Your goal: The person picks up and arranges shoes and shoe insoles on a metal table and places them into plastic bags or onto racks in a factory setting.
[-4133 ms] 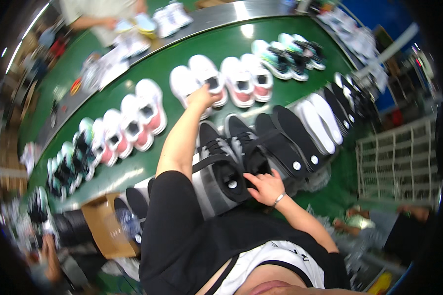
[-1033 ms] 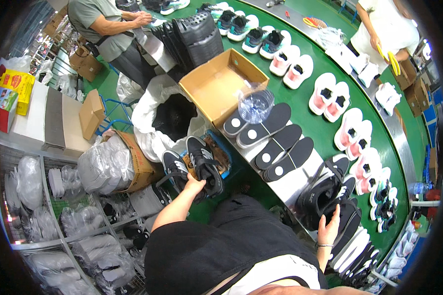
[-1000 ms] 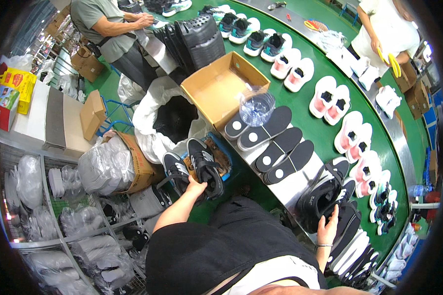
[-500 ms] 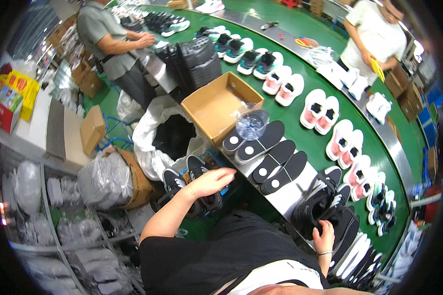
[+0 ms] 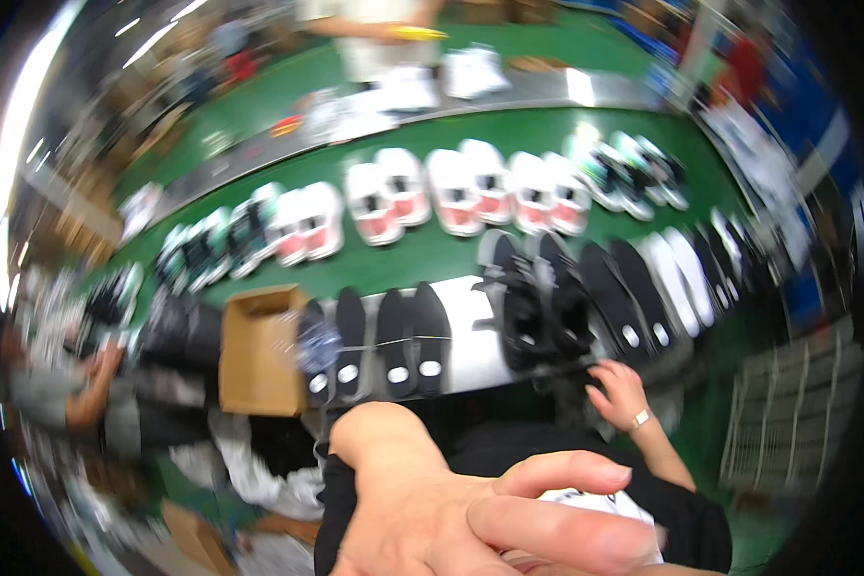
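At the green table's [image 5: 422, 257] near edge, your right hand [image 5: 620, 396] rested open beside smooth black shoes [image 5: 538, 307]; your left hand [image 5: 451, 509] hung spread, empty.

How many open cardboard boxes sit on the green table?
1. The box sits at the table's near edge, left of the black insoles. Motion blur may hide others further left.
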Motion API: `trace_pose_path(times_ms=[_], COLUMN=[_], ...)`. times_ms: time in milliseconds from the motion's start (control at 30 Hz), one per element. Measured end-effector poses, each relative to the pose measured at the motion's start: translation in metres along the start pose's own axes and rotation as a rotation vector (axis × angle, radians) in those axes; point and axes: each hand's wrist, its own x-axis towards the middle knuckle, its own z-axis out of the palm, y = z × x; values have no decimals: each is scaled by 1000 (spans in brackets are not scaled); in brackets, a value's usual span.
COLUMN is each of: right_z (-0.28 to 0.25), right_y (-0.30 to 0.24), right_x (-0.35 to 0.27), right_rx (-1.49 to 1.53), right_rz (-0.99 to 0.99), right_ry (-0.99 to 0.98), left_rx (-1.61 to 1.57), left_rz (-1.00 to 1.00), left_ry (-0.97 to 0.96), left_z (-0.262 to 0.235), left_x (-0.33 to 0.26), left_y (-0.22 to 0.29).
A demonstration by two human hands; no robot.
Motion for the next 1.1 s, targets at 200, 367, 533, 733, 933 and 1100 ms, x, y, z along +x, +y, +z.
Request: trace_pose_path(times_ms=[200,367,533,733,933,1100], right_z=[20,45,48,42,45,63], right_y=[22,36,64,120,130,130], right_x=[-50,-120,-183,-258,-363,-406], right_rx=[33,97,105,320,644,582], right_rz=[243,431,556,623,1106,1397], right_ry=[-44,-74,-41,111,546,428], left_rx=[-392,-368,-435,-257,-166,-189], left_rz=[-239,-822,-725,-671,-1006,-1245], left_ry=[107,409,35,-247,-428,-409], left_z=[31,84,118,158,172,172], left_x=[-25,28,-15,-57,-113,-138], left_y=[-60,-40,-136,-209,-284,-318])
